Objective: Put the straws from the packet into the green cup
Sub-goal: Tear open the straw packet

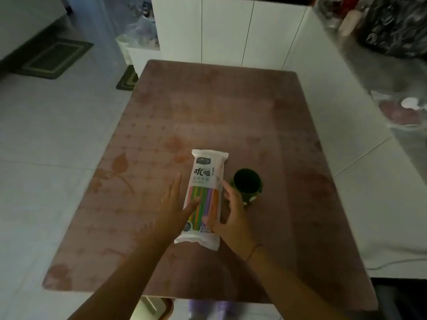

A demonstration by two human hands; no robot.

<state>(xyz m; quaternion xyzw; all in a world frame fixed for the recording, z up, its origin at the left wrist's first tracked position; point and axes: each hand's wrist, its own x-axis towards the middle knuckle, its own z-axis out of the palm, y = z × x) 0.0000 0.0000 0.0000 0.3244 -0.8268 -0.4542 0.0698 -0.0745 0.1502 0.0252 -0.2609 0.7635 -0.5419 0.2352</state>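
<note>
A white packet of coloured straws [206, 181] lies flat on the brown table [208, 116], long axis running away from me. A dark green cup [247, 184] stands upright just right of the packet, its inside dark. My left hand [175, 204] lies flat with fingers spread, its thumb resting on the packet's left side. My right hand [233, 211] touches the packet's right edge, thumb on the lower part and fingers curved along the side, partly hiding the cup's base. Neither hand has lifted the packet.
The table has a leaf pattern and rounded corners. White cabinets [231, 31] stand behind its far edge. Tiled floor [46, 135] lies to the left with green mats [53, 57]. A grey counter with dark bags [397, 26] sits at the right.
</note>
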